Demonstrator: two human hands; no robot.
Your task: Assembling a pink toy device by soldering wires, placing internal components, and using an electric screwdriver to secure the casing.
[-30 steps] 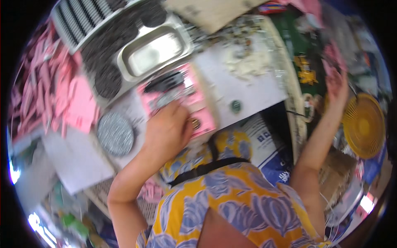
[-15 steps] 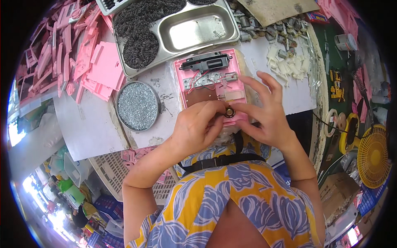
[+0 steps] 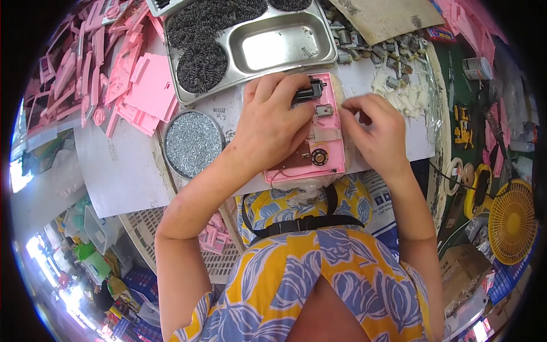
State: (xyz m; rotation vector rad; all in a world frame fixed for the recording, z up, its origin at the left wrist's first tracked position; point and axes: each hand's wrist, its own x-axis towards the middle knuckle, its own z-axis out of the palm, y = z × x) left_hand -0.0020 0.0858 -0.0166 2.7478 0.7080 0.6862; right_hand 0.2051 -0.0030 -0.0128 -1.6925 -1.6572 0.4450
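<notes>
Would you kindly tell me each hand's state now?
Left hand: over the pink case, grip cannot be told.
Right hand: fingers curled beside it, grip cannot be told.

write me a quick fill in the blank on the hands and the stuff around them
1. The left hand reaches over the ____ casing.
2. The right hand is beside the casing's ____ edge.
3. The small silvery pieces lie to the ____ of the casing.
4. The fan at the far right is ____ in colour.

Missing words: pink; right; left; yellow
</notes>
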